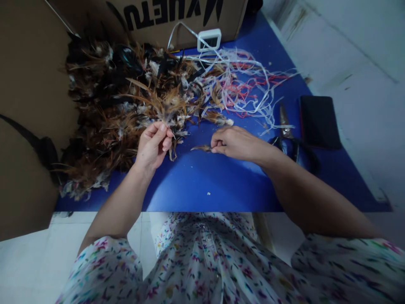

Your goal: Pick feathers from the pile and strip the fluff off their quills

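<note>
My left hand (155,142) is closed in a pinch on the base of a bunch of brown feathers (167,105), whose tips fan upward over the pile. To its right, my right hand (236,143) pinches a small brown feather (202,148) low over the blue table (190,185). The feather's tip points left, toward the other hand. A large heap of brown, black and white feathers (107,105) spreads over the table's left and back. Some loose feathers (218,118) lie just behind my right hand.
White and red strings (247,84) lie tangled at the back right. Scissors (286,126) with dark handles are partly behind my right forearm, near a black rectangular object (320,121). A small white-framed device (209,40) stands against a cardboard box (186,17). More cardboard (28,84) borders the left.
</note>
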A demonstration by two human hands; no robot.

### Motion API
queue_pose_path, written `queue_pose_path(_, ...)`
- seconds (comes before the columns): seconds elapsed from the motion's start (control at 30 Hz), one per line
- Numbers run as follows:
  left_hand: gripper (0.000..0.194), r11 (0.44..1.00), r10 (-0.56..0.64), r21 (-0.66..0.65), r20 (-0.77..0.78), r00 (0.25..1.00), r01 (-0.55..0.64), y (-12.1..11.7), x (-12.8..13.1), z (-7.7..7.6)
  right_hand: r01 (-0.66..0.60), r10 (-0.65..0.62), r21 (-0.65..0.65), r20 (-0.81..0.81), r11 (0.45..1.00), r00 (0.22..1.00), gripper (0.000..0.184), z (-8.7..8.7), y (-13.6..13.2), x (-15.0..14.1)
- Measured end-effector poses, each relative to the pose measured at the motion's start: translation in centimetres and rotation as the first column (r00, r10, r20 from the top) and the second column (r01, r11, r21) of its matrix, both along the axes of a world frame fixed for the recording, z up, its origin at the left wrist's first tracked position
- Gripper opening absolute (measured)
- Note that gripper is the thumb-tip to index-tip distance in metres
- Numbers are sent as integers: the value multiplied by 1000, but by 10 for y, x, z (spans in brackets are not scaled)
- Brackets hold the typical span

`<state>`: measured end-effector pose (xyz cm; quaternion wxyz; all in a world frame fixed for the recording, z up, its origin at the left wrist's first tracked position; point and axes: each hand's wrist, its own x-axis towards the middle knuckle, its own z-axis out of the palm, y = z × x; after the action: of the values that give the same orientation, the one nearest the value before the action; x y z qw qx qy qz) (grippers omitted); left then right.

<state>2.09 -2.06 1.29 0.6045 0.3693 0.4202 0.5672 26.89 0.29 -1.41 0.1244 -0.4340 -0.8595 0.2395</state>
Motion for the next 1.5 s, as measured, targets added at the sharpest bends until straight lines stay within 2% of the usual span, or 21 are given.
queue_pose_path(0.1,32,1000,-14,-4,-3,1000,14,-1,2,-1,-14,13,1,56,1000,998,9,0,-1,-1)
queue_pose_path(0.27,36,998,-59,-30,-16,998,58,-4,6,-5,-54,50,129,37,990,998,15,-4,-3,-3)
queue_pose_path(0.33,37,996,-82,-29,4,997,82,-4,5,-7,-19,22,94,-27,995,999,15,-3,-2,-4)
queue_pose_path(0.43,37,994,-113,0,25,993,113,-4,2,-11,76,-85,-51,-224,996,971,12,3,0,-6)
queue_pose_path(0.5,37,987,-156,30,53,986,155,-5,1,-14,107,-191,-223,-399,969,897,10,8,0,-9)
queue_pose_path(0.57,37,977,-211,40,87,974,209,-6,2,-15,73,-314,-406,-566,911,763,13,11,-2,-14)
queue_pose_path(0.63,39,966,-260,24,113,959,259,-9,4,-16,0,-416,-528,-671,849,614,28,14,-4,-19)
queue_pose_path(0.73,41,947,-318,-6,135,938,322,-12,8,-18,-78,-474,-561,-758,824,448,45,16,-9,-28)
queue_pose_path(0.83,40,928,-363,-32,142,921,371,-15,12,-21,-73,-433,-491,-820,868,375,40,15,-14,-36)
queue_pose_path(0.93,40,913,-394,-49,143,908,404,-15,13,-22,-16,-354,-392,-847,920,395,37,16,-18,-40)
queue_pose_path(1.1,39,896,-429,-59,135,893,440,-15,14,-22,64,-221,-223,-811,973,541,38,18,-24,-40)
queue_pose_path(1.3,38,888,-445,-54,142,884,456,-15,15,-25,59,-104,-86,-795,995,597,39,16,-27,-41)
queue_pose_path(1.5,34,878,-466,-38,154,871,476,-16,14,-26,45,-90,-79,-760,996,643,38,13,-28,-40)
